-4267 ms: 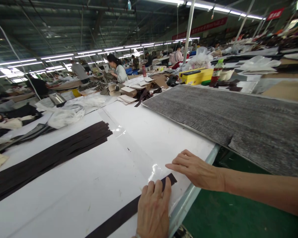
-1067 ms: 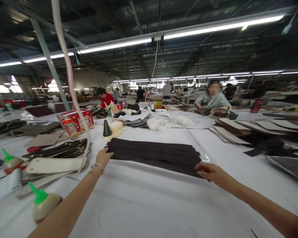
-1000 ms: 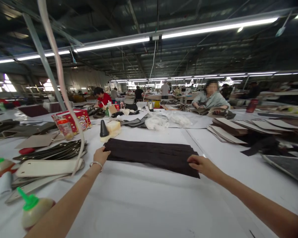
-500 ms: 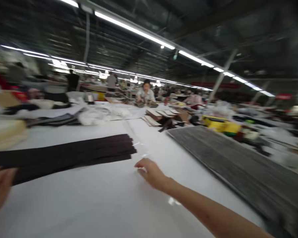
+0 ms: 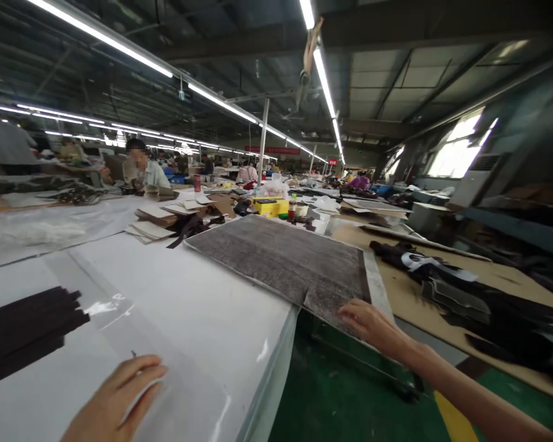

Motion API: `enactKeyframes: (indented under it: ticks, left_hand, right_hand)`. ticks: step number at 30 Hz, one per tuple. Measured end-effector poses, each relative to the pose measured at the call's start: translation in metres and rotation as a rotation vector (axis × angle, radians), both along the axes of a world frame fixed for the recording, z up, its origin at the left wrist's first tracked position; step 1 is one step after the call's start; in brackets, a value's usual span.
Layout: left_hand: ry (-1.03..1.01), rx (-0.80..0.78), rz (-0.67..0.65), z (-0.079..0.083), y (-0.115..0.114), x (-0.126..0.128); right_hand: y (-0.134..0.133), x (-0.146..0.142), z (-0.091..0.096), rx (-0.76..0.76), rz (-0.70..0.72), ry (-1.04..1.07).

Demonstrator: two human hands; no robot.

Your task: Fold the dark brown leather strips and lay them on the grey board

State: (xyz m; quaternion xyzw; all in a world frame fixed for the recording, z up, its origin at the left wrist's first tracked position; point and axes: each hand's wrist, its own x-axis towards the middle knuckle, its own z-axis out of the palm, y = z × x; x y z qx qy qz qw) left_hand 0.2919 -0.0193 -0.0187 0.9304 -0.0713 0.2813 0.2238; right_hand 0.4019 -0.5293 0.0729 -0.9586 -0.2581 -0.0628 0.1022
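So you're in a huge hall: dark metal roof, long rows of tube lights running way back, bright windows over on the right. Underneath it's green floor, which you can see past the edge of your white table. That tabletop is pale and smooth, with a glossy clear band running across it and throwing glare. Off to the right there's a tan board with dark scraps piled on it. Across the table a person in a light top is sitting. Next size down, the grey panel lies at the table's far right corner, and your dark strips sit in a flat pile at the left. Pale cards are stacked behind, then a yellow box. Your left hand is over the white top, fingers loosely curved, thumb apart, nothing in it. Your right hand is at the panel's near edge, fingers bent; can't tell if it's gripping anything.
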Motion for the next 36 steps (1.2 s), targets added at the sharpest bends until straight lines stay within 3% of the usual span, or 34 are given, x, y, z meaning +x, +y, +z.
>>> enactKeyframes:
  ticks: [4,9,12,15,18,21,29,36]
  left_hand:
    - [0.023,0.075,-0.283,0.028,-0.114,0.038]
    - [0.146,0.182,-0.639,0.059,-0.247,0.053]
    - [0.153,0.196,-0.785,0.062,-0.310,0.063]
    - [0.165,0.190,-0.838,0.054,-0.356,0.078]
    - [0.184,0.181,-0.812,0.040,-0.383,0.096]
    - [0.203,0.190,-0.805,0.028,-0.395,0.107]
    - [0.249,0.141,-0.774,0.014,-0.398,0.107]
    - [0.270,0.050,-0.755,0.007,-0.399,0.106]
  right_hand:
    - [-0.049,-0.004,-0.007,-0.052,-0.012,0.018]
    - [-0.090,-0.014,-0.016,-0.097,0.043,0.063]
    - [-0.100,-0.019,-0.019,-0.089,0.071,0.060]
    - [-0.098,-0.022,-0.021,-0.126,0.109,0.007]
    - [-0.095,-0.020,-0.025,-0.202,0.119,-0.043]
    - [-0.095,-0.015,-0.031,-0.219,0.116,-0.053]
    - [-0.096,-0.004,-0.045,-0.258,0.133,-0.071]
    - [-0.094,0.000,-0.049,-0.161,0.128,-0.003]
